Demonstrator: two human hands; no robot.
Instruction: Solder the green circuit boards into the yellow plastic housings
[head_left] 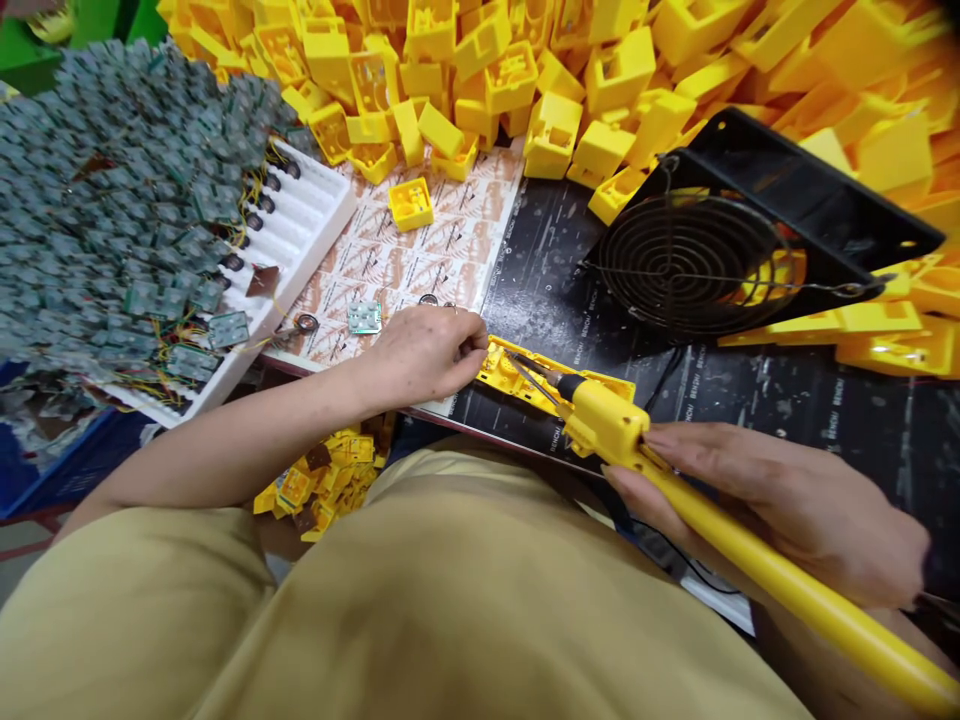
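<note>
A yellow tool [611, 420] with a black nozzle, a thin metal tip and a long yellow handle is held in my right hand [795, 500], fingers wrapped round it. Its tip reaches over a long, shallow yellow casing [525, 375] at the table's front edge. My left hand [427, 355] is closed at the casing's left end; what its fingers pinch, if anything, is hidden. Left of that hand lies a small green circuit board [364, 317], with a round black part [428, 300] just behind the knuckles.
A black fan [690, 250] with a wire guard stands at the right. Yellow housings [480, 60] are heaped across the back. Many circuit boards [150, 180] cover a white foam tray [315, 220] at the left. More yellow parts [330, 480] lie below the table edge.
</note>
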